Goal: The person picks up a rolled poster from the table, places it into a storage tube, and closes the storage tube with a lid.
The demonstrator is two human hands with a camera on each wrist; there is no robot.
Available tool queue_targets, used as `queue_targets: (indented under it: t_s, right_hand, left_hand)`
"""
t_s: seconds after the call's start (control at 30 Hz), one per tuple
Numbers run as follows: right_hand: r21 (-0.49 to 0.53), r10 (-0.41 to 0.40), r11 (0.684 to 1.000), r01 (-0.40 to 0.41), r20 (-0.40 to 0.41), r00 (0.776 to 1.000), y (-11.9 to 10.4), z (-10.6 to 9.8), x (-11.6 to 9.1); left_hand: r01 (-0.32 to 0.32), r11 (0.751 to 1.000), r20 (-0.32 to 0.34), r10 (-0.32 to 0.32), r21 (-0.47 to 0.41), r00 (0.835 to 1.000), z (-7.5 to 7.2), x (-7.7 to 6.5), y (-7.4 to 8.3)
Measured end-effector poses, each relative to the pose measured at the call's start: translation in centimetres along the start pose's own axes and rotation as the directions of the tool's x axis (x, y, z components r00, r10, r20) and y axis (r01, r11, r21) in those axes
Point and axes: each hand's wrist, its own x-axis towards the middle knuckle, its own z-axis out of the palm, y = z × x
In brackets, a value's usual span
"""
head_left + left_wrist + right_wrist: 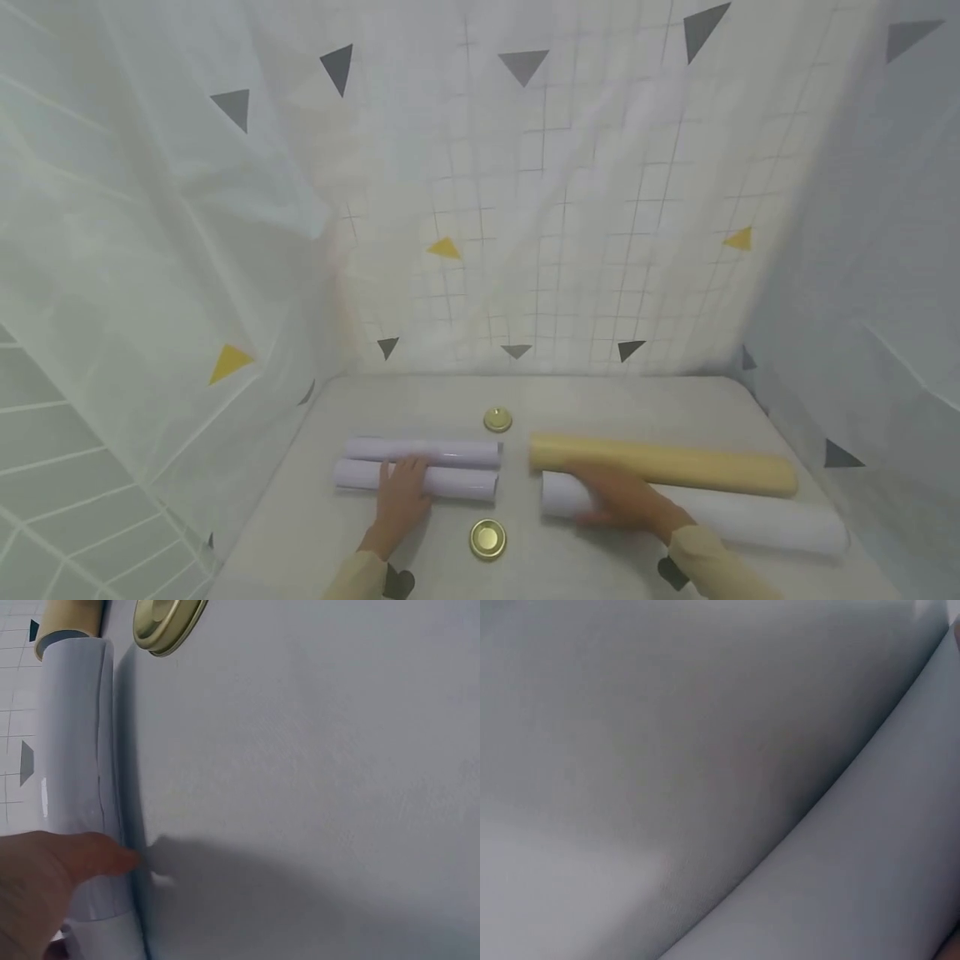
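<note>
Two glossy white paper rolls lie side by side at left: a far roll [465, 452] and a near roll [465, 485]. My left hand [405, 492] grips the near one from above, its thumb [105, 855] down the near side in the left wrist view. Over at right, a longer white roll [765, 521] lies in front of a yellow roll [675, 462]. Across the left part of that long white roll, my right hand [622, 496] holds it, thumb on the near side, fingers by the yellow roll. The right wrist view shows mostly white roll surface [855, 885].
Between the two pairs of rolls, one gold lid [497, 419] sits farther back and another gold lid [487, 539] nearer. The white tabletop [420, 400] meets a patterned sheet [510, 208] behind, with more sheeting on both sides.
</note>
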Motion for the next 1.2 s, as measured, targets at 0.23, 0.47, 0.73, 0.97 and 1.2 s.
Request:
queue_targets:
  t_s: [0.23,0.47,0.73,0.97,1.2]
  right_hand:
    - [-0.057,-0.004,0.998,0.003,-0.005,1.0,-0.2,0.4,-0.2]
    - [-0.133,0.016,0.991,-0.026,-0.071,0.997,0.2,-0.2,-0.5]
    - [-0.122,0.128,0.983,-0.136,-0.067,0.989,0.9,-3.0,0.1]
    - [-0.097,0.108,0.989,-0.113,-0.055,0.993,0.1,-3.2,0.7]
    - [-0.095,0.111,0.989,-0.116,-0.053,0.992,-0.3,-2.7,1.0]
  left_hand:
    - [-0.008,1.0,-0.08,0.01,0.026,0.997,0.5,-0.3,-0.4]
    - [-0.043,0.999,-0.152,0.044,0.013,0.987,1.0,0.5,-0.1]
    - [-0.042,0.998,-0.1,0.037,-0.049,0.994,2.3,2.3,0.6]
    - [-0.104,0.993,-0.118,0.097,-0.053,0.988,1.8,1.6,1.1]
    - [-0.122,0.991,-0.119,0.115,-0.054,0.986,1.3,1.1,1.9]
